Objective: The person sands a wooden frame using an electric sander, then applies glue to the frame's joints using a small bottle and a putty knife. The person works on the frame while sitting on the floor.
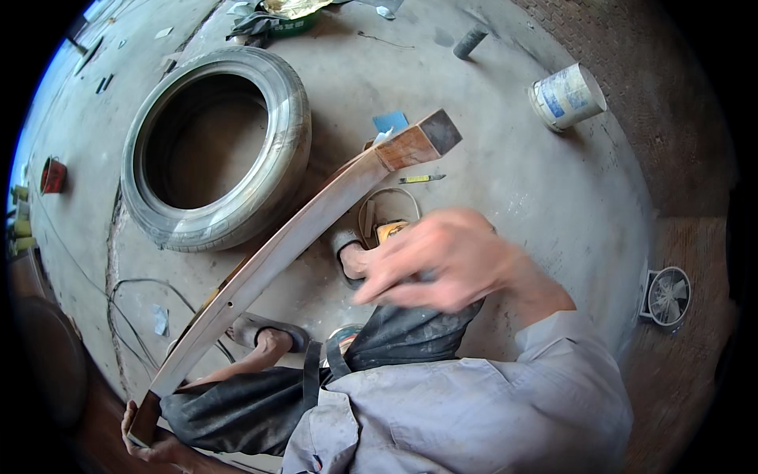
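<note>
A long, slightly curved wooden piece [276,257] slants from the lower left to the upper middle. Its pale side faces up, with a small dark hole in it and a browner block at the far end. At the near end, my left hand [158,452] has its fingers wrapped round the darker wooden tip, beside my left knee. My right hand [446,261] is in the air right of the wood, apart from it and above my right foot. Motion smears its fingers, so whether anything is in them does not show. Partly behind it is a yellow object with a cord [389,231].
A large tyre [296,150] lies flat, left of the wood. Beyond the wood are a blue sheet [389,121] and a yellow cutter knife [422,179]. Farther off are a dark cylinder [471,43], a white bucket [562,99] and a red bucket [54,175]. A dark cable [154,282] trails at left.
</note>
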Demonstrator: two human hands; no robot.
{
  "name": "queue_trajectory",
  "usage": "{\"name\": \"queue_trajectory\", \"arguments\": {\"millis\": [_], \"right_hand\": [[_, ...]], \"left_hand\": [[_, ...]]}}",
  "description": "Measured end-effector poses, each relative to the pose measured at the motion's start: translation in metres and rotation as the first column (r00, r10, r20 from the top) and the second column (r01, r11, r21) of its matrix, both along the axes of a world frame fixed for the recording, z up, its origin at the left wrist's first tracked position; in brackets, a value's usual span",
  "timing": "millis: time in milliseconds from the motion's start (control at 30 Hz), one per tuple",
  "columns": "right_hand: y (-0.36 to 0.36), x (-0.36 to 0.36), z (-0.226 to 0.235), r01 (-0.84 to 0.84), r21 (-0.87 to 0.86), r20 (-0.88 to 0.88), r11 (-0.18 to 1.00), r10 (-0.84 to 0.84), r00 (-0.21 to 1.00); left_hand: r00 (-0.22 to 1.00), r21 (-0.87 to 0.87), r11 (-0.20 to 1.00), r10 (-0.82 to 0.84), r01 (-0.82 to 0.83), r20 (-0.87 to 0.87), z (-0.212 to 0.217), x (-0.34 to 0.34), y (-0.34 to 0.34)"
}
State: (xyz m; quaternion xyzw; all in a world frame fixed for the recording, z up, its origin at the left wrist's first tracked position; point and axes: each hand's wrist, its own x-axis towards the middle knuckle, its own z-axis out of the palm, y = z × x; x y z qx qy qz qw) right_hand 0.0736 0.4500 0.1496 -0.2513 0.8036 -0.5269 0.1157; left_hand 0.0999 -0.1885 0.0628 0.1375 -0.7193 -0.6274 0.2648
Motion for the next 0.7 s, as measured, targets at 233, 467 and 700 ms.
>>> {"name": "queue_trajectory", "arguments": {"millis": [233,467,700], "right_hand": [[0.145,-0.026,-0.193,0.898,0.036,-0.003,0.438,-0.899,0.438],[0.246,-0.09,-0.446,0.801,0.585,-0.012,0.127,-0.986,0.166],[0.149,-0.169,-0.442,0.684,0.718,0.042,0.129,-0.989,0.142]], "left_hand": [[0.994,0.066,0.993,-0.096,0.099,-0.048,0.007,-0.013,-0.017],[0.952,0.147,0.942,-0.29,0.301,-0.094,-0.023,-0.057,0.003],[0.983,0.061,0.981,-0.183,0.183,-0.007,0.032,-0.014,-0.012]]}}
